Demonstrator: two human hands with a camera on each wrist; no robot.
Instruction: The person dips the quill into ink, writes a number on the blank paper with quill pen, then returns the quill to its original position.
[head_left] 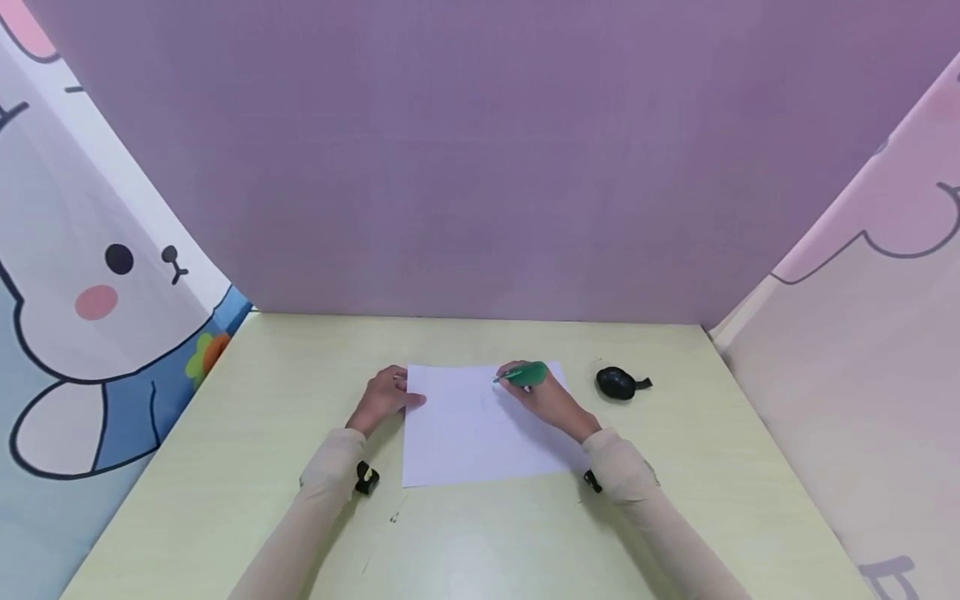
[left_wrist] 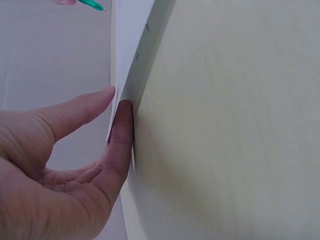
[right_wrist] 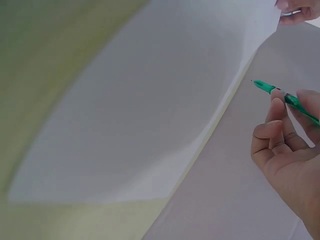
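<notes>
Pale sleeves reach in from the near edge over the yellow-green table [head_left: 247,467], the largest thing in view, fenced by purple and cartoon-printed panels. On it, about midway across, lies a white sheet of paper [head_left: 465,442], flat and nearly square to the person. It looks almost blank: only very faint marks show near the pen tip in the head view, so the drawing or writing seems barely begun, with nearly all of the sheet left to fill. The left hand [head_left: 384,398] rests at the sheet's far left corner, thumb and forefinger at its edge with fingers mostly straight, steadying it. The right hand [head_left: 542,395] lies over the sheet's far right part, fingers curled round a green pen [head_left: 522,374] whose tip points left, at or just above the paper; contact cannot be told. A small black object [head_left: 619,382] sits on the table just beyond the sheet's right edge, apart from both hands.
</notes>
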